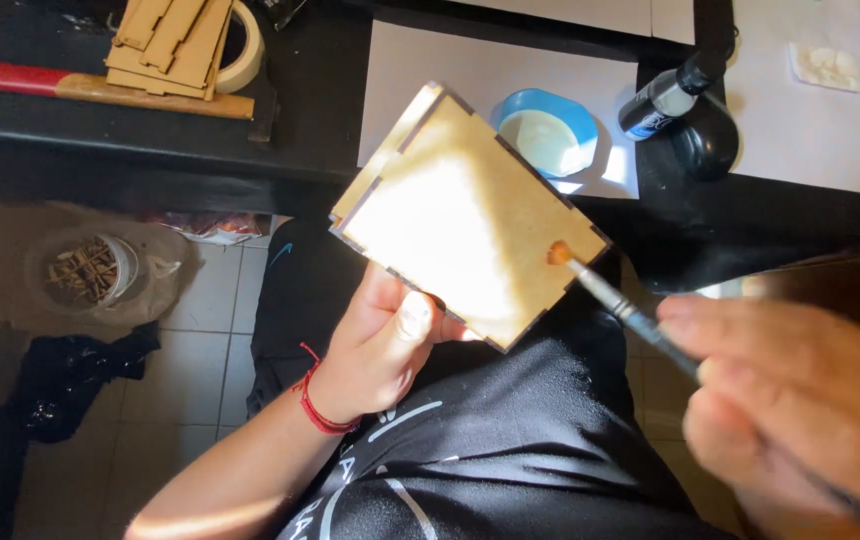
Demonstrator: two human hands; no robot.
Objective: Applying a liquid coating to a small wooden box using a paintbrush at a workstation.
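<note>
My left hand (380, 345) grips a flat wooden box (465, 215) with notched edges, thumb on its lower face, holding it tilted above my lap. My right hand (795, 400), blurred and close to the camera, holds a thin paintbrush (615, 300). The brush tip touches the box's right edge. A red string bracelet circles my left wrist.
A blue bowl of pale liquid (548, 132) sits on white paper (470, 70) on the black table. A dark bottle (662, 100) lies beside it. Wooden pieces (170, 40), tape roll (245, 45) and a hammer (100, 88) lie at the top left. A container of sticks (95, 270) stands on the tiled floor.
</note>
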